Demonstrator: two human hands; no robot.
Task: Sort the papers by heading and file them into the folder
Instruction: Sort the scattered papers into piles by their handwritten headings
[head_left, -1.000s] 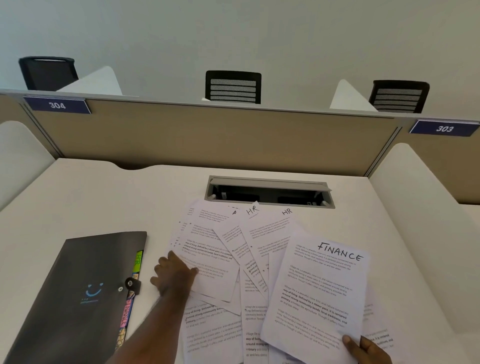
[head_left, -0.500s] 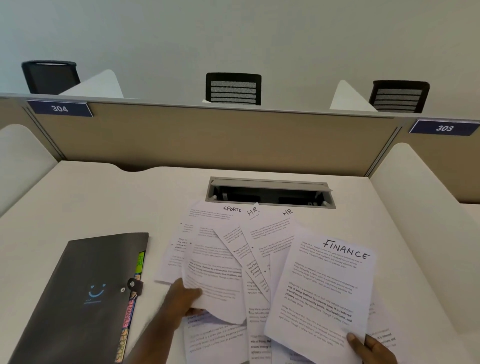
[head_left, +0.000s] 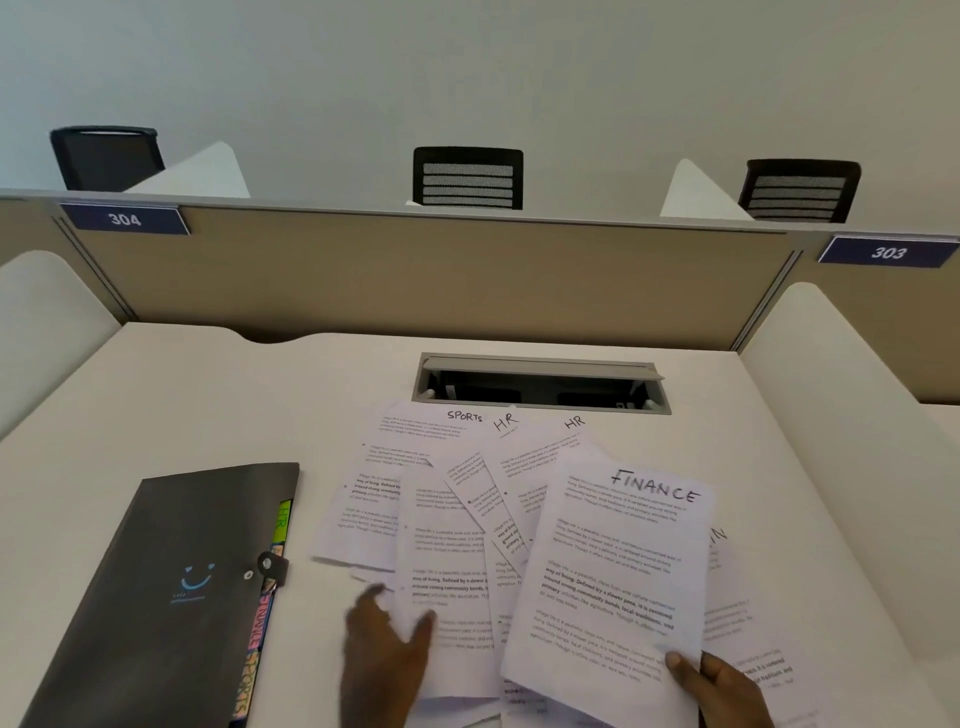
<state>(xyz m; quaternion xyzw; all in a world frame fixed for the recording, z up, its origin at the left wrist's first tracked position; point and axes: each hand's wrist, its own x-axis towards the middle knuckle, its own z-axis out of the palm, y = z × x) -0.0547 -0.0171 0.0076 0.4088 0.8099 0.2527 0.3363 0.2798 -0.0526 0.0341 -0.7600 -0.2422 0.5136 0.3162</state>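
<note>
Dark folder laid closed on white tabletop at left, snap strap fastened, coloured tabs marked HR, FINANCE, SPORTS seen along right edge. Just beside it, left hand blurred, fingers pinched on lower edge of unheaded sheet. Papers fanned across centre, headings SPORTS, HR, HR visible. FINANCE sheet held on top, lower corner gripped by right hand at right.
</note>
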